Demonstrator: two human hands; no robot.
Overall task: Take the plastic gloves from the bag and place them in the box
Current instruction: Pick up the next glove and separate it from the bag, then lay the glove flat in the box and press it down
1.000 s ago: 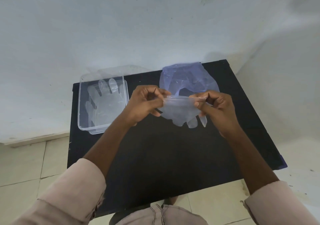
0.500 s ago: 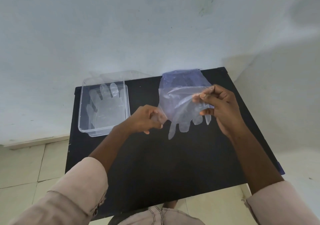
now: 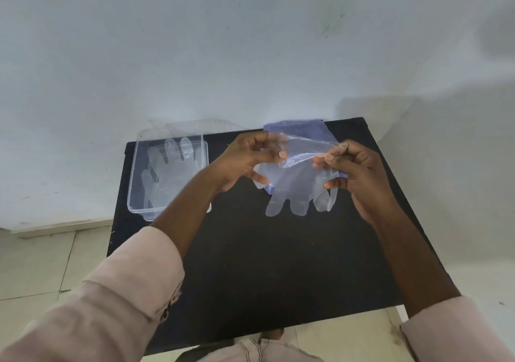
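A clear plastic glove (image 3: pixel 295 189) hangs in the air over the black table (image 3: pixel 264 264), fingers pointing down. My left hand (image 3: pixel 245 161) pinches its cuff on the left and my right hand (image 3: pixel 354 172) pinches it on the right, stretching the cuff between them. Behind the glove lies the bluish plastic bag (image 3: pixel 303 133) at the table's far edge. The clear box (image 3: pixel 133 191) stands at the far left of the table with at least one glove (image 3: pixel 170 172) lying flat inside it.
A clear lid (image 3: pixel 195 126) leans behind the box against the white wall (image 3: pixel 223 55). The table's right side runs close to another wall. Tiled floor (image 3: pixel 41 264) shows on the left and below the near edge.
My left hand has risen and taken hold of the glove's cuff again. Both hands now hold the glove higher, spread out in front of the bag.
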